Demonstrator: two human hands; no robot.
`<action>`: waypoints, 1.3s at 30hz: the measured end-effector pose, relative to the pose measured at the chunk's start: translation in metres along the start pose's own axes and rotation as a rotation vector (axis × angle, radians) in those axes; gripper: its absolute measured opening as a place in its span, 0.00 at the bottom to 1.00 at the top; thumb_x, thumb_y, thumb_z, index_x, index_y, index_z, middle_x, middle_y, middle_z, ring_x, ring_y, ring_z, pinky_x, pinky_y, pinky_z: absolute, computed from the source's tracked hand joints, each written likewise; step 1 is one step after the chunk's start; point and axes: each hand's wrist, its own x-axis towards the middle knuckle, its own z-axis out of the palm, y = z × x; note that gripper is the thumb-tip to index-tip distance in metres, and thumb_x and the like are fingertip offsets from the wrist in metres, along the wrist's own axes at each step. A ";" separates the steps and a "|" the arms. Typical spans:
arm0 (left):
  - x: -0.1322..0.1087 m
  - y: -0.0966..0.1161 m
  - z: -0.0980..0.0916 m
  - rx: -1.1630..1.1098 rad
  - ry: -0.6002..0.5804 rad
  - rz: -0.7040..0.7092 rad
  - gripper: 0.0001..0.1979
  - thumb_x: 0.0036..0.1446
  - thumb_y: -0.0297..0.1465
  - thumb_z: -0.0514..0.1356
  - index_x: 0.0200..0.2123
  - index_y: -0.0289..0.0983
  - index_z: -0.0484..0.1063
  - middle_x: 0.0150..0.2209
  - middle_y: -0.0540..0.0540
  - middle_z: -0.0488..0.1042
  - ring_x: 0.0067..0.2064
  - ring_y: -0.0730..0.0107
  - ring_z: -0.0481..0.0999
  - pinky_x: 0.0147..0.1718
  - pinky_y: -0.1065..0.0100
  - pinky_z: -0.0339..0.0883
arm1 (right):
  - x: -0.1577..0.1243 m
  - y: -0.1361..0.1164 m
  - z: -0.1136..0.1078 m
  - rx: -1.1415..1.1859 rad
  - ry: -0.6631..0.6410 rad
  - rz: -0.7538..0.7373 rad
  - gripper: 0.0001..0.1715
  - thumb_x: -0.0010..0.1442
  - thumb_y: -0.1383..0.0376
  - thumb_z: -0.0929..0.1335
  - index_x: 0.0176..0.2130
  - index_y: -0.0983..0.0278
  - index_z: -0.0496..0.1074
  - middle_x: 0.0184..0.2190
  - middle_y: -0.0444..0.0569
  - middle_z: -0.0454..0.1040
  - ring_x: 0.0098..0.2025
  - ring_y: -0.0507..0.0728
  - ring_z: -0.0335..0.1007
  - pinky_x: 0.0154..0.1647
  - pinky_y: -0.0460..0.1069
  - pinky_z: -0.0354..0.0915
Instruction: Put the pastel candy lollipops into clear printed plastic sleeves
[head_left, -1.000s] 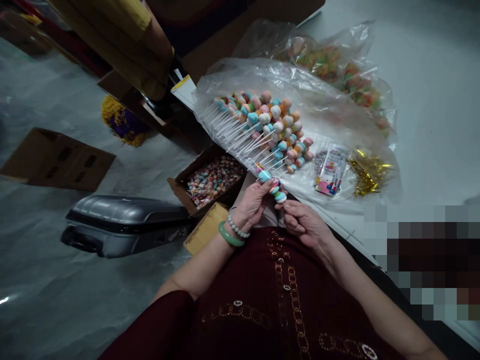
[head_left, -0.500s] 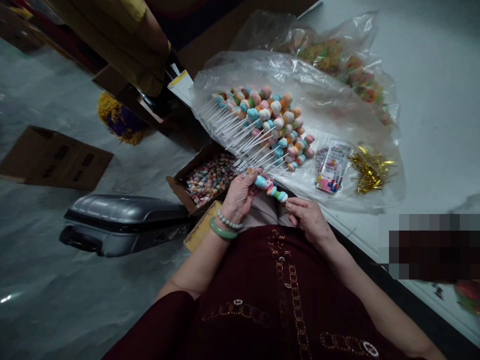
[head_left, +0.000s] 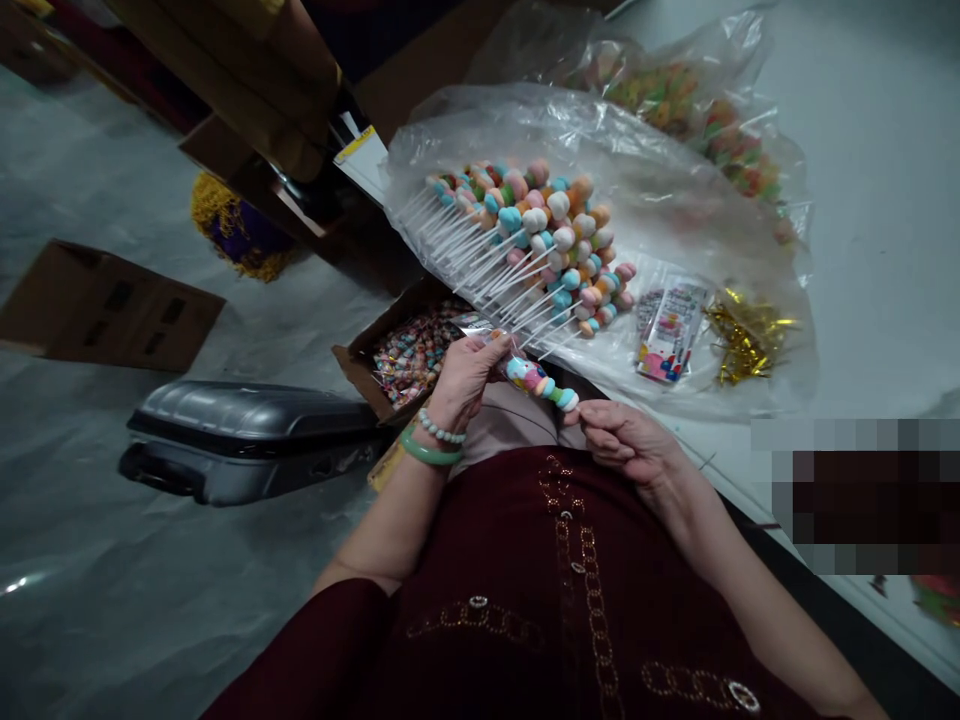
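Both hands hold one candy skewer of pastel pieces just above my lap. My left hand, with a green bangle and a bead bracelet on its wrist, is closed around the skewer's upper end, which sits in a clear printed wrapper. My right hand pinches the skewer's lower end with curled fingers. Just beyond my hands, a pile of finished candy skewers with white sticks lies on a clear plastic sheet.
An open cardboard box of wrapped candies stands left of my hands. A stack of printed wrappers and gold twist ties lie on the sheet. A bag of colourful candies lies farther back. A grey suitcase and flat cardboard lie on the floor.
The skewer has tilted from nearly upright to slanting, its lower end now toward my right hand. My left hand has slid up toward the wrapper end; my right hand shifted slightly right.
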 end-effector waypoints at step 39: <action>-0.019 -0.028 0.033 -0.339 -0.149 -0.150 0.17 0.43 0.33 0.73 0.34 0.34 0.73 0.30 0.48 0.76 0.35 0.66 0.79 0.37 0.66 0.72 | 0.003 0.010 0.013 -0.195 0.160 -0.164 0.16 0.53 0.57 0.71 0.40 0.64 0.75 0.11 0.35 0.56 0.13 0.45 0.39 0.14 0.44 0.37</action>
